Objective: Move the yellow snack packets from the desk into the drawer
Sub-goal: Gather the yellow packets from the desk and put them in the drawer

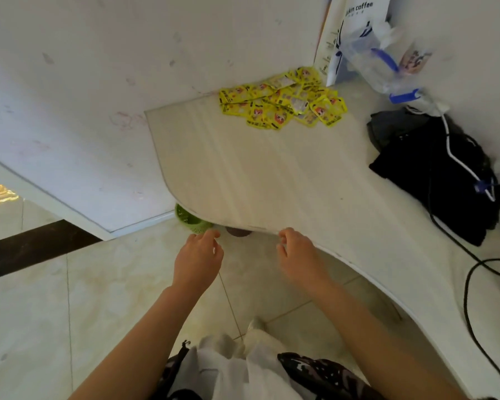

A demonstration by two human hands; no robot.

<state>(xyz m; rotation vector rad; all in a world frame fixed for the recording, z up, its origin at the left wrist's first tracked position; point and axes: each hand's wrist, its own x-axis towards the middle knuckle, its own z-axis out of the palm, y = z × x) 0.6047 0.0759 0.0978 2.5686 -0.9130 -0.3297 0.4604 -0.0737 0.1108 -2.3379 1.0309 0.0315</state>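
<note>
The pale desk (272, 174) spreads out ahead of my fingers, its curved front edge running right past my fingertips and sweeping away to my right. Beyond its far edge stands a white wall (98, 82), well ahead of both my hands. Under my arms lies the tiled floor (70, 298).

Far off to the right of my right hand, a black bag (433, 171) slumps on the desk, with a black cable (471, 284) trailing along the desktop beside it. Farther ahead on that side a white coffee bag (355, 30) leans in the corner, a clear plastic bag (387, 64) just beside it.

The yellow snack packets (283, 102) sit in a loose, overlapping heap at the far end of the desk against the wall, well ahead of my fingers and apart from them.

My right hand (298, 255) hovers at the desk's front edge, fingers loosely curled, gripping nothing. My left hand (198, 258) hangs just short of the edge, over the floor, fingers slack and bare too.

Just ahead of my left fingertips, a green basket (189, 219) peeks out from under the desk.
</note>
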